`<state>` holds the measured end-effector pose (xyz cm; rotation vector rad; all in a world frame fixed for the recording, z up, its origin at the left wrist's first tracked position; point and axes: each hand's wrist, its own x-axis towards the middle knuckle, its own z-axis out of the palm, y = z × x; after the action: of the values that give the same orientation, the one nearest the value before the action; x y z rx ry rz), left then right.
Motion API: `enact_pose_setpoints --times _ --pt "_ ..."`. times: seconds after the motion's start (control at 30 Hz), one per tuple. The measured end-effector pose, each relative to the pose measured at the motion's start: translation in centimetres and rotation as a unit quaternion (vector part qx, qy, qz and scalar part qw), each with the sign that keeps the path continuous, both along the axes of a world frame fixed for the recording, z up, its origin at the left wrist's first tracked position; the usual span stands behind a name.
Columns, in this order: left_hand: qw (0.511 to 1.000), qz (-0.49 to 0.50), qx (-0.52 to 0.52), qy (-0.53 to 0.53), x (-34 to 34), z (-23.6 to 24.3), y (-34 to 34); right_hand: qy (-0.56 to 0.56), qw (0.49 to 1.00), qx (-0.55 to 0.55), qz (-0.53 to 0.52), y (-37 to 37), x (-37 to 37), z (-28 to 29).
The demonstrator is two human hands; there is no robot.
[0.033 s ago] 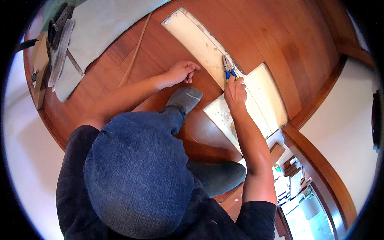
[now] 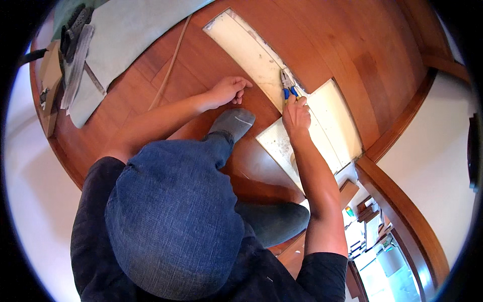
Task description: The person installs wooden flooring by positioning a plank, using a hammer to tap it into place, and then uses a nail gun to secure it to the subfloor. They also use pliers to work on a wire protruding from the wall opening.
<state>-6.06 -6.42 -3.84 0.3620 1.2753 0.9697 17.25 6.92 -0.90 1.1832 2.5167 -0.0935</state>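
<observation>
Pliers [image 2: 287, 85] with metal jaws and blue-and-yellow handles are gripped in my right hand [image 2: 297, 117]. Their jaws point away from me, over the pale underlayer [image 2: 241, 38] that shows where floorboards are gone. The jaw tips lie close to the far long edge of this strip; whether they pinch anything is too small to tell. My left hand [image 2: 229, 92] rests by the near edge of the strip, on the reddish-brown wooden floor [image 2: 201, 65]. Its fingers are curled, the index finger reaching a little forward, and nothing shows in them.
My socked foot [image 2: 232, 123] stands just below my left hand. A thin wooden strip [image 2: 171, 68] lies across the floor to the left. Beyond it are a pale sheet [image 2: 131, 35], dark gloves [image 2: 75, 25] and wood pieces [image 2: 78, 65]. A wooden door frame [image 2: 397, 211] borders the right side.
</observation>
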Motion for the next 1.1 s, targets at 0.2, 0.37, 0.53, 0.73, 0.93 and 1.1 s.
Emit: enact_pose_setpoints --times 0.2,0.37,0.53,0.73,0.93,1.1 --pt "1.000 0.007 -0.007 0.009 0.0 0.5 0.3 -0.016 0.986 0.131 0.106 2.0 1.4 -1.2" --pt "1.000 -0.004 -0.020 0.024 -0.4 -0.1 -0.3 -0.005 0.988 0.062 0.141 2.8 -0.9 3.1" --pt "0.999 0.025 0.028 -0.020 -0.3 0.9 1.0 0.064 0.985 -0.028 0.158 -1.8 -0.1 6.8" --pt "0.976 -0.144 0.062 0.150 -1.3 2.7 2.2 0.089 0.977 0.002 0.191 -4.9 -1.2 8.1" --pt "0.994 -0.007 0.030 0.104 -2.8 2.8 1.8 0.132 0.960 0.079 0.232 -3.1 -4.3 9.2" --pt "0.986 0.117 -0.008 0.116 -5.6 2.5 1.5 0.170 0.959 -0.206 0.099 -1.2 -7.3 8.9"
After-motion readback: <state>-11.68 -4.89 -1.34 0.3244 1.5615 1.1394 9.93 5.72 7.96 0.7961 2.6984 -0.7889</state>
